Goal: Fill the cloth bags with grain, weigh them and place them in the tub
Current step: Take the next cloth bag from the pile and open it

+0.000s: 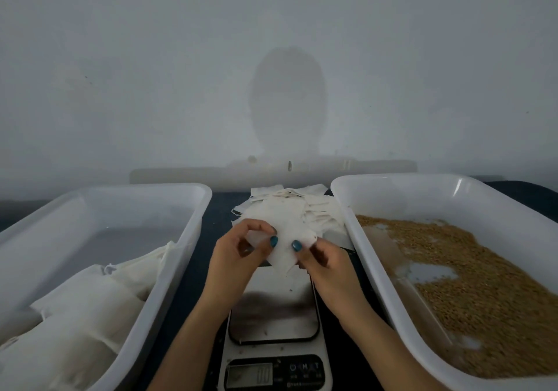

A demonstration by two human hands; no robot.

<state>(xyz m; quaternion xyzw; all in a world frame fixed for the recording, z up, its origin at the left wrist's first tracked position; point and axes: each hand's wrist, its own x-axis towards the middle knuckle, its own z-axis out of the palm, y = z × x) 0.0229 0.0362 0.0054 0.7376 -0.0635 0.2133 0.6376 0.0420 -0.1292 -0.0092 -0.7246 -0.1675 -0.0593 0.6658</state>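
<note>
One cloth bag pinched above one scale.

One wide-angle view, worn on the head, looks forward and down across the desk, close above the scale, facing the wall; the left tub and right tub fill its lower corners.

On my feed the scale shows roughly "00" on its display, with buttons marked M and T.
</note>
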